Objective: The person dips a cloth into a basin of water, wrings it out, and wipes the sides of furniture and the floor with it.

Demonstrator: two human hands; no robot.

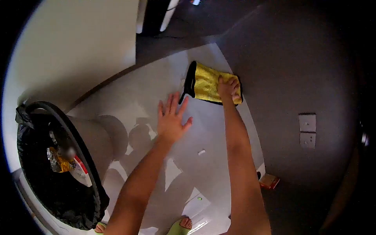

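A yellow cloth [208, 84] with black edging lies on the pale floor [196, 129] near the dark wall. My right hand [228, 89] presses on its right part, fingers bent over the cloth. To the left, my left hand [171, 123] is spread with its fingers apart and nothing in it, its fingertips close to the cloth's black end. Whether that palm rests on the floor I cannot tell. A small white scrap [201, 152] lies between my two forearms.
At the left stands a trash bin [92, 137] with a black liner [35, 188] and wrappers inside. A dark wall with switch plates [307, 131] rises at the right. A small orange-red packet [269, 181] lies near the wall. Green slippers [179, 227] show at the bottom.
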